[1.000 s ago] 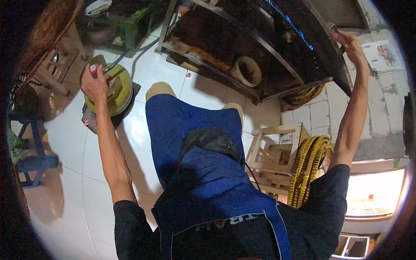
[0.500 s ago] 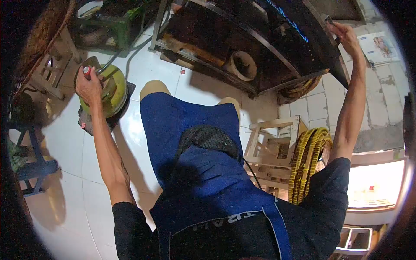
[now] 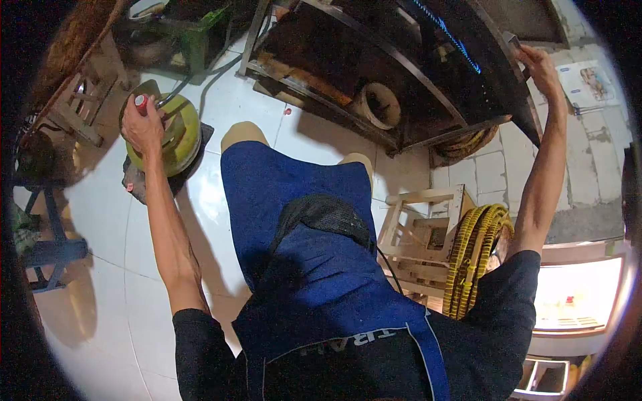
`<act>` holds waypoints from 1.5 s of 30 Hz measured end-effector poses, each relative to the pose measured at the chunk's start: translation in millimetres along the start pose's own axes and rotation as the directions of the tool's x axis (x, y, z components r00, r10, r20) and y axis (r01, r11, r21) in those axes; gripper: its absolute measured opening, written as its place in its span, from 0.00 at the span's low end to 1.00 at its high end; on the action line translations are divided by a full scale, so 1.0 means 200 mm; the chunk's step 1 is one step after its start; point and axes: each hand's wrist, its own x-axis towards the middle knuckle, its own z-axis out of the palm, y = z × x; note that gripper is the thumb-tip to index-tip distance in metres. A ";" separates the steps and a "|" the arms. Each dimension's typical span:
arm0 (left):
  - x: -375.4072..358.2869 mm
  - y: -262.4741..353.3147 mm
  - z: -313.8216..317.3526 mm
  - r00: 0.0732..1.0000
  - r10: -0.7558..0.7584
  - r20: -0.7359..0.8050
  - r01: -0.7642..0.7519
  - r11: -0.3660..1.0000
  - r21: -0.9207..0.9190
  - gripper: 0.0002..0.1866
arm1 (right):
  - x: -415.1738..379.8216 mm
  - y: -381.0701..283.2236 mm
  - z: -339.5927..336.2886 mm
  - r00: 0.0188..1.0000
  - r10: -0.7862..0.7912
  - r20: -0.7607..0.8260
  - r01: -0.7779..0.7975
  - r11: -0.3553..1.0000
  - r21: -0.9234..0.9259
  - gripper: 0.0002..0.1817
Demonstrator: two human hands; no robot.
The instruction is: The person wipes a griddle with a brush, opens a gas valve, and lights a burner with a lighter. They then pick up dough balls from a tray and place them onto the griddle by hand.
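My left hand is over a green gas cylinder on the floor, its fingers closed round a gas regulator with a red knob. A dark hose runs from there toward the back. My right hand is raised at the far right, fingers bent against the edge of a dark metal stand. A small metal piece shows just beyond those fingertips; what the fingers grip is partly hidden.
A round tub sits on the stand's lower shelf. At right are a wooden stool and yellow coiled rings. On the left are a blue stool and wooden furniture. A lit glass case glows at lower right.
My left hand has turned slightly on the regulator, so the red knob shows more. My right hand has shifted a little along the stand's edge. The whole view has moved slightly.
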 end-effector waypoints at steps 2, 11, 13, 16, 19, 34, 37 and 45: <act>0.00 0.00 0.00 1.000 0.004 -0.004 -0.004 1.000 0.000 0.29 | 0.00 0.01 -0.01 0.999 -0.033 0.017 0.033 0.999 -0.024 0.23; 0.00 0.05 -0.04 1.000 0.016 -0.008 -0.016 1.000 0.020 0.27 | 0.03 0.08 -0.01 1.000 0.018 0.018 -0.017 0.998 -0.054 0.21; 0.00 0.04 -0.03 1.000 -0.004 0.012 0.003 1.000 0.023 0.27 | 0.02 0.06 -0.01 1.000 0.002 0.008 -0.001 0.996 -0.084 0.21; 0.00 0.04 -0.02 1.000 0.024 -0.010 -0.023 0.999 0.029 0.26 | 0.02 0.06 0.00 1.000 -0.012 -0.011 0.011 0.995 -0.095 0.21; 0.00 0.03 -0.01 0.998 0.049 -0.046 -0.047 0.998 0.037 0.24 | 0.01 0.03 0.00 1.000 0.004 -0.007 -0.004 0.999 -0.049 0.21; -0.01 0.05 -0.03 0.992 0.084 -0.090 -0.081 0.996 0.033 0.18 | 0.02 0.08 -0.01 1.000 -0.017 -0.005 0.017 0.996 -0.087 0.19; 0.00 0.06 -0.04 0.994 0.087 -0.067 -0.086 0.996 0.024 0.18 | 0.01 0.04 -0.01 1.000 -0.022 0.000 0.022 0.997 -0.074 0.19; 0.00 0.05 -0.03 0.996 0.069 -0.055 -0.066 0.996 0.054 0.20 | 0.05 0.14 0.00 0.999 -0.031 -0.011 0.030 0.995 -0.100 0.20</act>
